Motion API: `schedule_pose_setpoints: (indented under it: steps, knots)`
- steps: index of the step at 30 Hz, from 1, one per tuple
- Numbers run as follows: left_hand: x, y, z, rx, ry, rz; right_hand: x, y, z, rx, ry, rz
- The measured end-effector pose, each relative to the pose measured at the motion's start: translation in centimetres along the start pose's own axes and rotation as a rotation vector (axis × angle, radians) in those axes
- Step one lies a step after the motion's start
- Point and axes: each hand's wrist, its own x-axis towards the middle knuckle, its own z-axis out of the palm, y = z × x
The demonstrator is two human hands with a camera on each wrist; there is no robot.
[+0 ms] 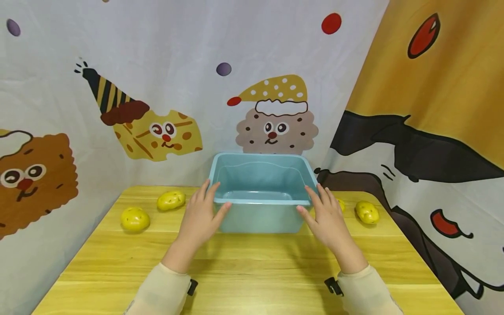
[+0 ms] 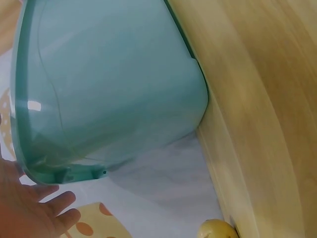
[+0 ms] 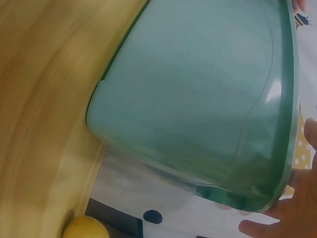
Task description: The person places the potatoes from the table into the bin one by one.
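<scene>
A light blue plastic bin [image 1: 260, 218] stands upright on the wooden table, and its inside looks bare. At its left front corner is my left hand [image 1: 201, 214], fingers spread and fairly straight beside the rim. My right hand [image 1: 326, 214] mirrors this at the right front corner, thumb in front and fingers along the side. In the right wrist view, the fingers [image 3: 267, 229] lie close to the bin's rim [image 3: 292, 148]; whether they press on it I cannot tell. The left wrist view has the left hand [image 2: 34, 210] by the rim's corner.
Left of the bin lie two yellow potatoes, one nearer [image 1: 135, 219] and one farther [image 1: 171, 201]. On the right is another potato [image 1: 367, 212], and one more [image 1: 341, 204] is partly hidden behind the right hand. A cartoon-printed curtain [image 1: 177, 39] hangs behind the wooden table [image 1: 252, 275].
</scene>
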Motion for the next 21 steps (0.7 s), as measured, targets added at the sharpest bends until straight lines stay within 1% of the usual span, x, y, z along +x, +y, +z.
schedule_pose_setpoints:
  steps: [14, 21]
  knots:
    - [1.0, -0.2, 0.3, 0.019, -0.017, -0.019, 1.1, 0.4, 0.1, 0.011, 0.019, -0.015]
    - [1.4, -0.8, 0.4, 0.020, -0.026, -0.028, 1.7, 0.5, 0.1, 0.029, 0.013, -0.008]
